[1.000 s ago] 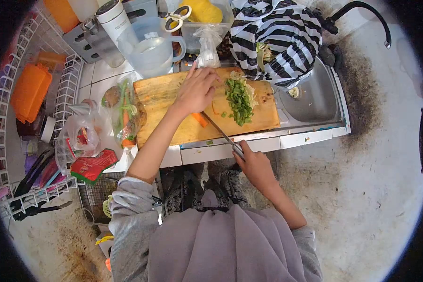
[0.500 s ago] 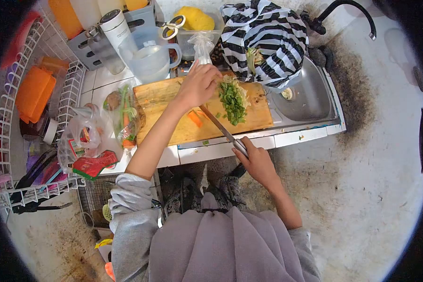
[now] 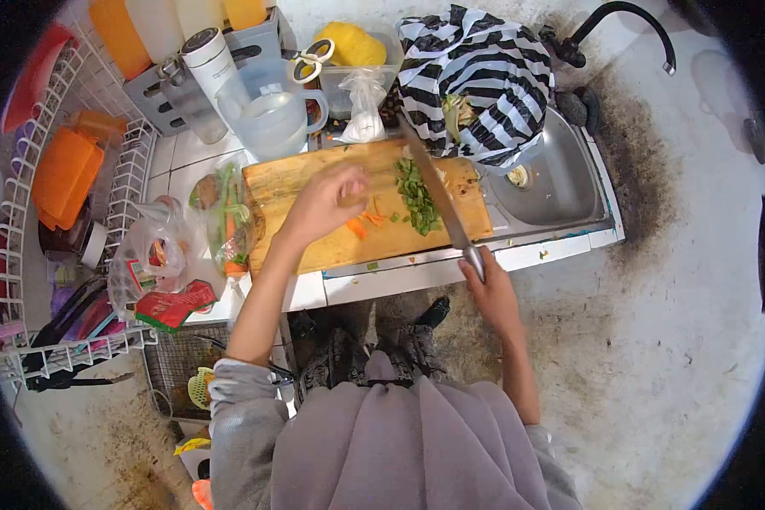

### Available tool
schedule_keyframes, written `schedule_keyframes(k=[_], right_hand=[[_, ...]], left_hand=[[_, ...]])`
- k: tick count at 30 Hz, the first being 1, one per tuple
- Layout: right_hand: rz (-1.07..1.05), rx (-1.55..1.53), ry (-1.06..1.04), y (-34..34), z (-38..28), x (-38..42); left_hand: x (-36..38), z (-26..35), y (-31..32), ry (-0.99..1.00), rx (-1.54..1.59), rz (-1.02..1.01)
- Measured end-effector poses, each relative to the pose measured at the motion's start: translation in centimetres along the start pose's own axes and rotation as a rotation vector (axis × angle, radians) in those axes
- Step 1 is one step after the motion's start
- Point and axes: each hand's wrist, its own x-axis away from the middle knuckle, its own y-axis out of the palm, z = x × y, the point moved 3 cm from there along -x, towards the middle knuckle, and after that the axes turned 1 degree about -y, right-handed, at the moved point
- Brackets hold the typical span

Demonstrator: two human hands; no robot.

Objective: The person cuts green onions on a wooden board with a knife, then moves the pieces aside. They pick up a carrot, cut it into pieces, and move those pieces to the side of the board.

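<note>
My right hand (image 3: 495, 293) grips the handle of a long kitchen knife (image 3: 442, 194), its blade slanting up and left across the right part of the wooden cutting board (image 3: 293, 183). Just left of the blade lies a heap of chopped green leaves (image 3: 416, 200). My left hand (image 3: 325, 201) hovers over the middle of the board, slightly blurred, its fingers curled in; I cannot tell what they hold. Orange carrot strips (image 3: 359, 228) lie just below and right of those fingers.
A sink (image 3: 569, 191) sits at the right, with a bowl lined with a striped plastic bag (image 3: 493, 85) at its edge. Behind the board stand a clear jug (image 3: 272, 119) and a knotted plastic bag (image 3: 364, 110). Bagged vegetables (image 3: 229, 217) and a white wire rack (image 3: 13, 204) are at left.
My left hand has moved down and left from the board's back edge, its fingers curling. My right hand has moved right, swinging the knife from left of the greens to their right side.
</note>
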Motion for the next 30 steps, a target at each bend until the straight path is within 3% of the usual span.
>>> schedule_keyframes(k=[1,3,6,9,13,16,18,19,21,25,27,30], right_hand=[[0.042,-0.056,-0.005,-0.2,0.0,0.1],[0.031,-0.115,-0.006,-0.1,0.3,0.1],[0.011,-0.274,0.020,0.4,0.0,0.2],[0.001,-0.423,0.038,1.4,-0.5,0.4],[-0.009,-0.487,0.033,2.3,-0.6,0.9],[0.099,-0.402,-0.103,2.8,-0.5,1.0],[-0.007,-0.412,0.002,2.8,-0.3,1.7],[-0.007,-0.412,0.002,2.6,-0.4,2.1],[-0.016,-0.375,0.008,2.5,-0.3,2.8],[0.008,-0.302,-0.035,2.8,1.0,4.2],[-0.008,-0.299,0.007,2.5,0.8,4.9],[-0.036,-0.253,0.026,2.7,1.9,5.5]], left_hand=[[0.0,-0.8,0.4,0.000,-0.003,-0.004],[-0.5,-1.6,1.6,0.136,-0.069,-0.242],[-2.2,-1.5,1.7,0.092,-0.172,-0.400],[-3.2,-0.8,1.5,0.103,-0.295,-0.424],[-3.6,-1.9,2.6,0.128,-0.266,-0.389],[-3.6,-1.3,2.1,0.222,-0.273,-0.204],[-3.4,-1.3,1.6,-0.036,-0.400,-0.228],[-3.3,-2.0,1.8,-0.036,-0.400,-0.228],[-2.9,-2.6,1.2,0.178,-0.516,0.147],[-1.0,-0.9,1.2,0.222,-0.468,0.151],[-0.6,-0.2,1.7,0.211,-0.462,-0.127],[-0.8,0.1,1.8,0.074,-0.413,-0.187]])
